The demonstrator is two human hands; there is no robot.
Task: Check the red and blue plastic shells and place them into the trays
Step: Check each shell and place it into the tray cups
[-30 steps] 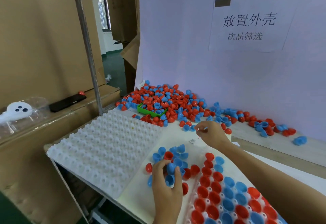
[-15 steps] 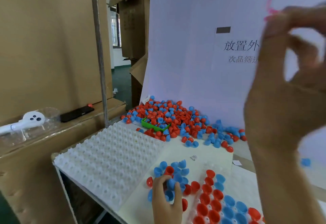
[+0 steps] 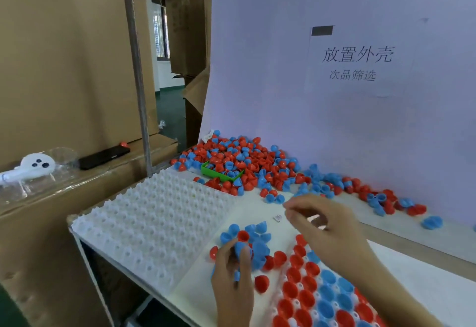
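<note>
Left hand [image 3: 233,275] fingers curl closed; right hand [image 3: 324,226] hovers with fingers bent.

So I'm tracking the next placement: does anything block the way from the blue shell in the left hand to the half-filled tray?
Nothing visible does. The left hand pinches a blue shell; the tray lies just right, with only loose shells between.

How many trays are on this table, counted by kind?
Empty white dimpled tray: 1
White tray partly filled with shells: 1
Small green tray in the shell pile: 1
Total: 3
</note>
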